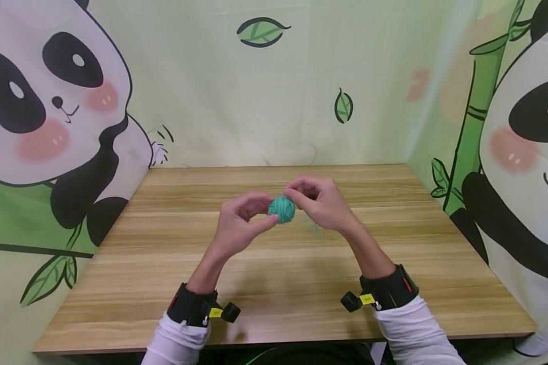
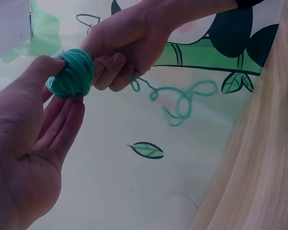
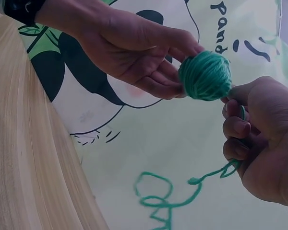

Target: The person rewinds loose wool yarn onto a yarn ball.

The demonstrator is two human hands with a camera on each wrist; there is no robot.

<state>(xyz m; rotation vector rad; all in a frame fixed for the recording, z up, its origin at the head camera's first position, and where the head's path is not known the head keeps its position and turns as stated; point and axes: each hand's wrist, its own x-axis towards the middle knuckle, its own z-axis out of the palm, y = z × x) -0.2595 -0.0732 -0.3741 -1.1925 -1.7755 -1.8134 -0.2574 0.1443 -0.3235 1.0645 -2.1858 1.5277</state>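
A small ball of teal yarn [image 1: 281, 210] is held above the wooden table, pinched between the thumb and fingers of my left hand [image 1: 243, 221]. My right hand [image 1: 318, 203] is close against the ball's right side, thumb and forefinger pinching the yarn there, with the other fingers curled. From beneath the right hand a loose, kinked yarn tail [image 3: 182, 203] dangles in loops, also plain in the left wrist view. In that view the ball [image 2: 72, 73] sits between the left thumb and fingertips.
The wooden table [image 1: 164, 284] spreads beneath both hands. A pale green backdrop [image 1: 201, 91] with printed pandas, leaves and bamboo stands behind it and at both sides. Black wrist bands with small cameras [image 1: 230, 312] are on both forearms.
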